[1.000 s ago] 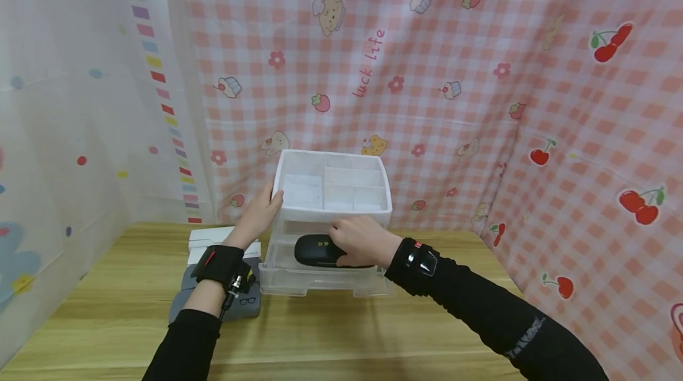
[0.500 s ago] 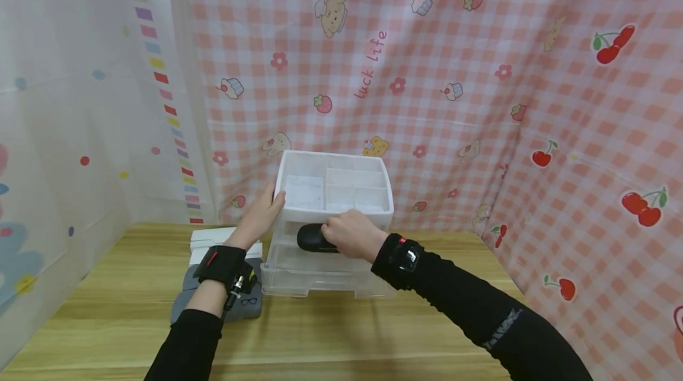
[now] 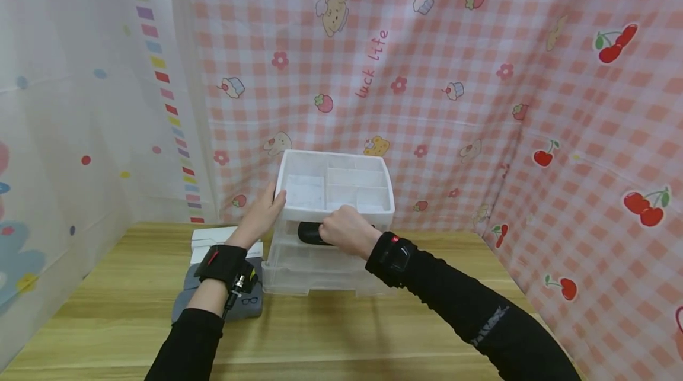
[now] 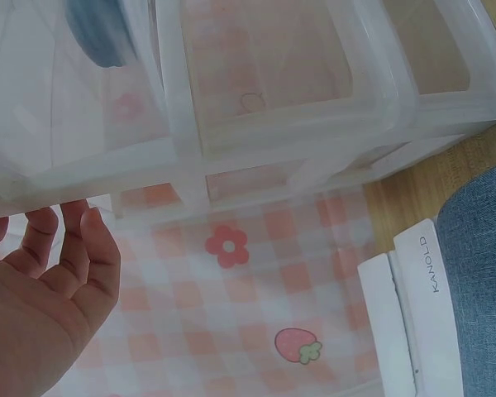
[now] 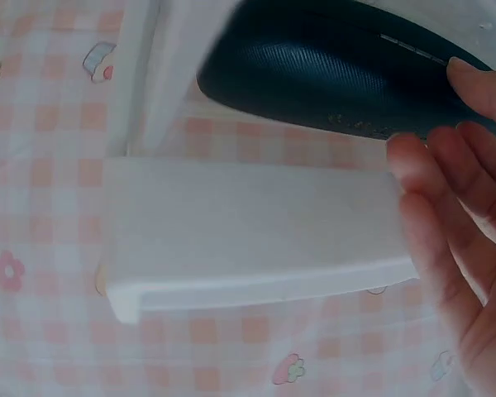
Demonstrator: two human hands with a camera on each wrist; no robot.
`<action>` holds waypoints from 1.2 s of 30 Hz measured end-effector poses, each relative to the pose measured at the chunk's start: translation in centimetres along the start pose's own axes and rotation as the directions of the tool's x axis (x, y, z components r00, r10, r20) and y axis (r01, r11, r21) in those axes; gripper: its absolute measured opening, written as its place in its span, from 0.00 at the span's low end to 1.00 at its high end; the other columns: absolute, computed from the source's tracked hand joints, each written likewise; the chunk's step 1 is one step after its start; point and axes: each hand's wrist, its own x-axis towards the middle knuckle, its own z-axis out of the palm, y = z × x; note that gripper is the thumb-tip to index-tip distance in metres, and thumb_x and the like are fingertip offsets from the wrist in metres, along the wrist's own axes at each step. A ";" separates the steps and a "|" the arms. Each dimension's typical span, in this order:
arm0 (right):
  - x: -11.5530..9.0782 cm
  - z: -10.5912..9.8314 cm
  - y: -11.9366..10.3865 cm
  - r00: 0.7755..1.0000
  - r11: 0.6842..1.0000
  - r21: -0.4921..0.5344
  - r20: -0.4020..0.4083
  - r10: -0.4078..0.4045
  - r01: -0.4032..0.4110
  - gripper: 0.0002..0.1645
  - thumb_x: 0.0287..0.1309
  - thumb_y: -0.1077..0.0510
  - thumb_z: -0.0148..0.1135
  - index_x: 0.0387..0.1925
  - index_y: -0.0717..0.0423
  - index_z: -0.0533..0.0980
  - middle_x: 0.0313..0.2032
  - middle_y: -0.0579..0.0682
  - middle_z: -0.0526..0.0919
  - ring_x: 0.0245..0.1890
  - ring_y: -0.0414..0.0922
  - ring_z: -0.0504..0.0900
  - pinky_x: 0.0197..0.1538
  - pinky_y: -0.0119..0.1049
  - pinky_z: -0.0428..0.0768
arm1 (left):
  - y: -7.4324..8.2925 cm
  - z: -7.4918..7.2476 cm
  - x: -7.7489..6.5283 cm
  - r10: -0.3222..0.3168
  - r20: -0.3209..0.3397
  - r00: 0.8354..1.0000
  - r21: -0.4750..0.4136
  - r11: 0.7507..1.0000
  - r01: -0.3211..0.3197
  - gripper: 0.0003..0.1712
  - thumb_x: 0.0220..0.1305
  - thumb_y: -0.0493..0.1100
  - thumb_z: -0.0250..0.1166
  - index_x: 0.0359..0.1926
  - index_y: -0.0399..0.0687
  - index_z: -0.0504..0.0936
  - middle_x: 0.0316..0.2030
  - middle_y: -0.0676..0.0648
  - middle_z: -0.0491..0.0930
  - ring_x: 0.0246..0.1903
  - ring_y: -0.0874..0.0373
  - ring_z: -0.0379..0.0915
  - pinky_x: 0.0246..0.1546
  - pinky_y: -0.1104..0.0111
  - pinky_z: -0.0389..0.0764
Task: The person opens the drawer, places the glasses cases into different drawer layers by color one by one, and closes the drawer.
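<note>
My right hand (image 3: 349, 230) pinches a black glasses case (image 3: 311, 233), thumb on one face and fingers on the other, as the right wrist view shows. The case (image 5: 322, 70) is over the pulled-out clear drawer (image 3: 315, 280), just below the front edge of the white drawer organizer (image 3: 336, 214); my hand hides its right part in the head view. My left hand (image 3: 261, 215) holds the organizer's upper left side. In the left wrist view, its fingers (image 4: 99, 256) curl up at the lower edge of the clear side wall (image 4: 281, 107).
Left of the organizer, grey glasses cases (image 3: 245, 304) and a white box (image 3: 210, 237) stand on the wooden table (image 3: 320, 345), partly behind my left forearm. The organizer's top has a divided tray (image 3: 354, 177). A checked curtain (image 3: 427, 132) hangs close behind.
My right hand has moved the glasses case back and slightly left, from over the open drawer toward the organizer's front. My left hand has stayed at the organizer's side.
</note>
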 end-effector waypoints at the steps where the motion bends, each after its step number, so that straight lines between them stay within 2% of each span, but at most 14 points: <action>1: -0.1 0.1 0.0 1.000 1.000 0.011 -0.003 0.000 0.000 0.08 0.57 0.57 0.63 0.23 0.45 0.81 0.22 0.41 0.83 0.21 0.38 0.79 0.23 0.34 0.78 | 0.0 0.0 0.0 0.004 -0.004 1.000 0.004 1.000 -0.004 0.28 0.75 0.53 0.39 0.67 0.42 0.54 0.65 0.34 0.63 0.61 0.41 0.65 0.59 0.47 0.67; 4: -0.6 0.3 0.2 1.000 0.998 0.064 -0.009 0.010 -0.010 0.07 0.59 0.57 0.61 0.26 0.46 0.81 0.24 0.43 0.83 0.21 0.39 0.80 0.23 0.35 0.78 | 0.0 0.1 0.0 0.012 -0.014 1.000 0.013 1.000 -0.012 0.27 0.75 0.53 0.39 0.64 0.40 0.57 0.61 0.33 0.65 0.56 0.42 0.67 0.56 0.48 0.69; 6: -1.0 0.4 0.4 1.000 0.995 0.102 -0.009 0.025 -0.024 0.07 0.60 0.57 0.60 0.28 0.47 0.82 0.25 0.43 0.84 0.22 0.39 0.81 0.23 0.36 0.78 | 0.0 0.1 0.0 0.015 -0.015 1.000 0.011 1.000 -0.015 0.27 0.75 0.52 0.39 0.66 0.40 0.56 0.62 0.33 0.65 0.57 0.42 0.66 0.57 0.48 0.68; 11: -2.3 0.0 1.4 0.996 0.962 0.259 0.036 0.083 -0.090 0.03 0.55 0.55 0.65 0.29 0.50 0.79 0.28 0.45 0.85 0.24 0.41 0.82 0.25 0.37 0.79 | 0.0 -0.1 -0.2 -0.001 -0.002 1.000 0.006 1.000 0.001 0.33 0.75 0.53 0.38 0.74 0.45 0.46 0.70 0.34 0.56 0.67 0.40 0.58 0.64 0.45 0.63; 15: -4.1 -0.1 2.5 0.985 0.883 0.436 0.057 0.164 -0.173 0.10 0.51 0.54 0.70 0.27 0.50 0.75 0.26 0.45 0.82 0.23 0.40 0.77 0.25 0.33 0.74 | 0.1 -0.1 -0.2 -0.002 0.003 1.000 0.010 1.000 0.002 0.33 0.75 0.54 0.38 0.74 0.46 0.46 0.70 0.36 0.57 0.67 0.40 0.58 0.64 0.45 0.63; 19: -6.2 0.7 3.2 0.961 0.797 0.559 -0.001 0.277 -0.229 0.10 0.53 0.53 0.69 0.26 0.47 0.74 0.24 0.41 0.79 0.20 0.35 0.72 0.25 0.27 0.68 | 0.1 0.0 -0.1 0.006 -0.001 1.000 0.007 1.000 -0.006 0.32 0.75 0.54 0.38 0.73 0.46 0.47 0.69 0.36 0.58 0.66 0.41 0.60 0.62 0.45 0.64; 23: -8.3 2.3 3.5 0.916 0.722 0.632 -0.046 0.398 -0.282 0.07 0.55 0.54 0.67 0.28 0.47 0.75 0.25 0.40 0.78 0.21 0.34 0.72 0.26 0.26 0.69 | 0.1 0.1 0.0 0.009 -0.008 1.000 0.014 1.000 -0.009 0.29 0.75 0.53 0.39 0.69 0.44 0.53 0.65 0.35 0.63 0.61 0.42 0.65 0.58 0.47 0.68; 26: -9.8 4.0 3.6 0.862 0.653 0.685 -0.074 0.502 -0.321 0.05 0.57 0.56 0.65 0.29 0.48 0.75 0.23 0.42 0.77 0.23 0.35 0.72 0.27 0.26 0.70 | 0.2 0.1 0.0 0.013 -0.008 1.000 0.011 1.000 -0.013 0.29 0.75 0.53 0.39 0.69 0.43 0.53 0.65 0.34 0.63 0.60 0.41 0.65 0.58 0.47 0.68; 29: -11.2 6.0 3.7 0.795 0.581 0.727 -0.080 0.601 -0.365 0.06 0.57 0.58 0.65 0.28 0.50 0.75 0.22 0.44 0.75 0.22 0.38 0.73 0.27 0.28 0.70 | 0.2 0.1 0.0 0.014 -0.007 1.000 0.006 1.000 -0.014 0.31 0.75 0.52 0.38 0.72 0.43 0.49 0.68 0.34 0.59 0.65 0.40 0.61 0.62 0.45 0.65; 32: -12.4 8.1 3.4 0.743 0.519 0.734 -0.030 0.668 -0.437 0.06 0.57 0.60 0.64 0.27 0.51 0.75 0.23 0.45 0.76 0.23 0.40 0.75 0.28 0.29 0.71 | 0.3 0.0 -0.1 0.013 -0.005 1.000 -0.001 1.000 -0.013 0.31 0.75 0.52 0.38 0.71 0.42 0.50 0.68 0.34 0.59 0.65 0.40 0.60 0.62 0.45 0.64; 34: -13.1 9.5 3.1 0.726 0.474 0.726 0.051 0.685 -0.498 0.06 0.57 0.59 0.64 0.28 0.51 0.75 0.25 0.46 0.77 0.25 0.41 0.76 0.29 0.31 0.73 | 0.3 0.0 -0.1 0.012 -0.004 1.000 -0.001 1.000 -0.012 0.29 0.75 0.52 0.38 0.69 0.41 0.53 0.66 0.34 0.62 0.62 0.41 0.63 0.60 0.46 0.66; 36: -13.6 10.9 2.7 0.720 0.427 0.717 0.149 0.678 -0.551 0.05 0.57 0.57 0.64 0.30 0.52 0.76 0.28 0.48 0.79 0.29 0.43 0.78 0.32 0.35 0.76 | 0.3 0.0 -0.1 0.015 -0.008 1.000 0.007 1.000 -0.015 0.27 0.75 0.52 0.39 0.67 0.40 0.55 0.63 0.34 0.64 0.59 0.42 0.65 0.58 0.47 0.67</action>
